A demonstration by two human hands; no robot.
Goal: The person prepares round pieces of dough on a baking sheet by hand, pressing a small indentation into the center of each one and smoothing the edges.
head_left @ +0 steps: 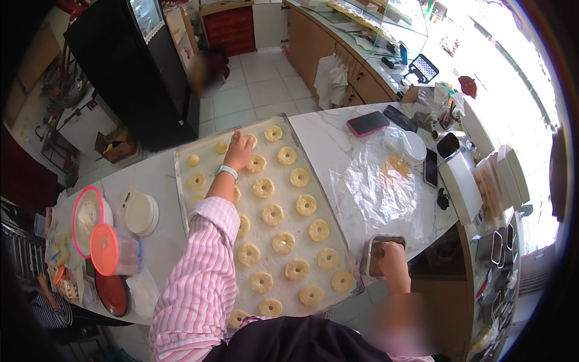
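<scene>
A large metal baking tray (329, 232) carries rows of pale dough rings, such as this dough ring (283, 243), each with a hole in its middle. Toward its far end my left hand (239, 152) reaches over the dough, fingers stretched out beside a dough ring (250, 140) that it partly hides. Close by on the tray lie round dough balls without a hole, among them one dough ball (193, 160). At the tray's near right corner, my right hand (391, 259) dips curled fingers into a rectangular metal tin (369, 256); the fingertips and anything between them are hidden.
Crumpled clear plastic sheet (380, 193), phones (368, 123) and a white round lid (414, 148) lie right of the tray. To its left stand a kitchen scale (140, 212), a pink-rimmed bowl (89, 220) and an orange-lidded container (114, 250). Another person (51, 304) is at the far left.
</scene>
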